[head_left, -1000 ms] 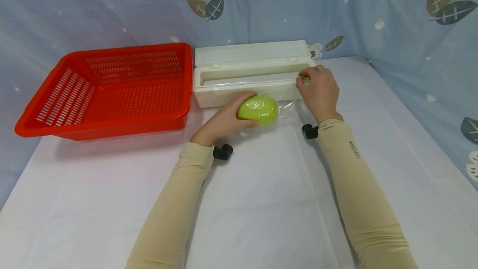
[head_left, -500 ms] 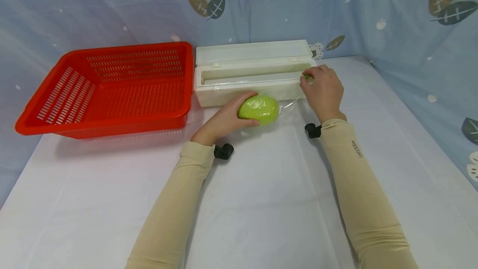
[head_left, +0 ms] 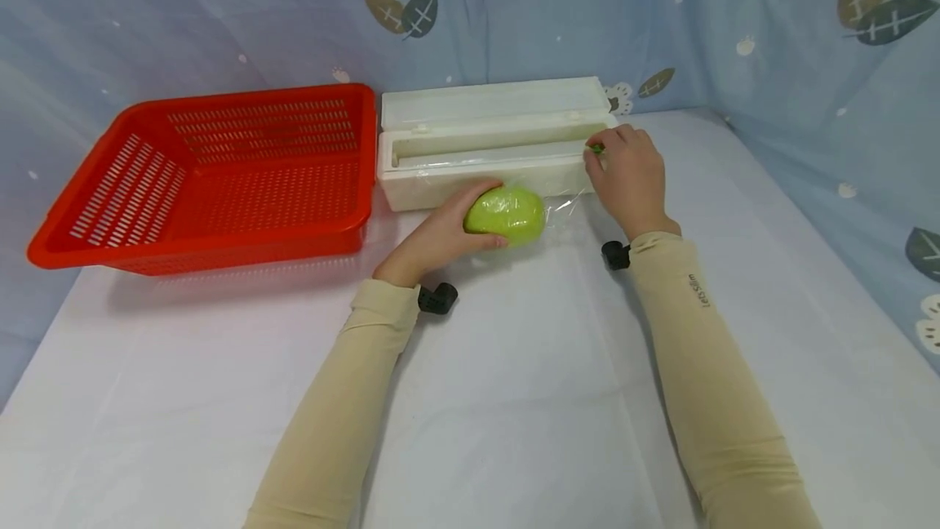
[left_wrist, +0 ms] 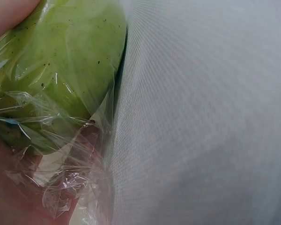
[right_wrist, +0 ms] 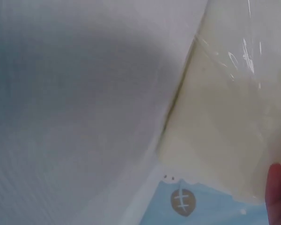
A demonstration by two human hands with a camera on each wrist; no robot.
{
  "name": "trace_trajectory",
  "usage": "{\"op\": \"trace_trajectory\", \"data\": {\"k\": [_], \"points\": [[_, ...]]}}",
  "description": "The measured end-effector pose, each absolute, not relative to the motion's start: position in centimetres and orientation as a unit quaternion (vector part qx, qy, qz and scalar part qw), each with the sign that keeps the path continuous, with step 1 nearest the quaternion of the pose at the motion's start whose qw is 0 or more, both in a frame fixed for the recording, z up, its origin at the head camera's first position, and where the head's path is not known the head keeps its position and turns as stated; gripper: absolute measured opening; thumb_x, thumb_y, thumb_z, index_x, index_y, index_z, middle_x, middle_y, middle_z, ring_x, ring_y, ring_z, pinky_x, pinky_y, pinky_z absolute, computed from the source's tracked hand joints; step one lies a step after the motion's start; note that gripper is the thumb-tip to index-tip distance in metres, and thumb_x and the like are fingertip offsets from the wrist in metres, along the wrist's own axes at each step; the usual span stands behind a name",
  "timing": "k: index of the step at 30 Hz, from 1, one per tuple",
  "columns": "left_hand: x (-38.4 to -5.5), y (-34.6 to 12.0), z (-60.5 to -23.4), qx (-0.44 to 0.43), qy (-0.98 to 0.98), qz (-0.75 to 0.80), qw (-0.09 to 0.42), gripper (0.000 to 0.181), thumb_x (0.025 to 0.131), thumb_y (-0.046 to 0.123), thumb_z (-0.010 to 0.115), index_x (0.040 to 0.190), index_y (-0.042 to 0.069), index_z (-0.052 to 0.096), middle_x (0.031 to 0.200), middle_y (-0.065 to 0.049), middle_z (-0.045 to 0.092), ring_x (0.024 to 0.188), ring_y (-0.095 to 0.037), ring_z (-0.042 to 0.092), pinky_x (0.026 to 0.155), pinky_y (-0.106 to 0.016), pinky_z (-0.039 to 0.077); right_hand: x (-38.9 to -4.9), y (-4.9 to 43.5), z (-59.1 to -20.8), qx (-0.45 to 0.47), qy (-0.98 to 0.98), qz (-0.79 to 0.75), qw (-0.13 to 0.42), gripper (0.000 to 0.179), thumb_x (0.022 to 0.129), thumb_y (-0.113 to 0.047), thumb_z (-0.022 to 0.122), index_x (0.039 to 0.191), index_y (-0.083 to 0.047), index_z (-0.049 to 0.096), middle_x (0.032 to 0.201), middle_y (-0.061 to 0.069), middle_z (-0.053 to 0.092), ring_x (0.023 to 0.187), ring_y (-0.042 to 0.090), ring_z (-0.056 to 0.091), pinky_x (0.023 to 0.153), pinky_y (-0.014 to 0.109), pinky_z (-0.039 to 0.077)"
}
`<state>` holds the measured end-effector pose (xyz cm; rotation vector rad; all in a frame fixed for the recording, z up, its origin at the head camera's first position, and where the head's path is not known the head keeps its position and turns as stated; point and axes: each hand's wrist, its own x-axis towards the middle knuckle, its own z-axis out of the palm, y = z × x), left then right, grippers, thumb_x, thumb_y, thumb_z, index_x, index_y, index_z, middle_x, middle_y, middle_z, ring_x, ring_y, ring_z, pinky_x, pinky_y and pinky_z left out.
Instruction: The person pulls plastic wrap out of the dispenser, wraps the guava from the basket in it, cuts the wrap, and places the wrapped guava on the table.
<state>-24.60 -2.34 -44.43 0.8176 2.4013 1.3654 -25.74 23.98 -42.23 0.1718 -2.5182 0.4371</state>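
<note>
My left hand (head_left: pixel 441 235) grips a green fruit (head_left: pixel 514 216), thumb on the near side and fingers over the far side. Clear cling film (left_wrist: pixel 56 93) covers the speckled skin and bunches up in wrinkles by the palm in the left wrist view. From the fruit, the film stretches right and up to a long white cling film box (head_left: pixel 485 186) with its lid (head_left: pixel 492 102) tipped back. At the box's right end my right hand (head_left: pixel 631 174) pinches a small green piece (head_left: pixel 597 148) on the front rim. Only its fingertips (right_wrist: pixel 275 187) show in the right wrist view.
A red plastic basket (head_left: pixel 198 255) with slotted sides stands left of the box, near its end. White cloth (head_left: pixel 514 398) covers the table. Behind hangs a blue curtain (head_left: pixel 514 15) with leaf prints.
My right hand shifts slightly right, then back a little left, still pinching the green piece at the box's right end. My left hand and the fruit stay in place.
</note>
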Motion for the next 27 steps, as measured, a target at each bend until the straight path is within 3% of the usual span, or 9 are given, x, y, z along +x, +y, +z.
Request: {"op": "trace_trajectory", "data": {"k": [27], "points": [[-24.67, -2.37, -44.39, 0.287, 0.823, 0.473, 0.131, 0.077, 0.069, 0.044, 0.072, 0.134, 0.032, 0.032, 0.13, 0.012, 0.034, 0.112, -0.01, 0.035, 0.093, -0.034, 0.035, -25.43, 24.93, -41.63, -0.028, -0.946, 0.223, 0.232, 0.027, 0.087, -0.023, 0.051, 0.103, -0.004, 0.063, 0.104, 0.012, 0.055, 0.094, 0.028, 0.048, 0.074, 0.045, 0.042]]}}
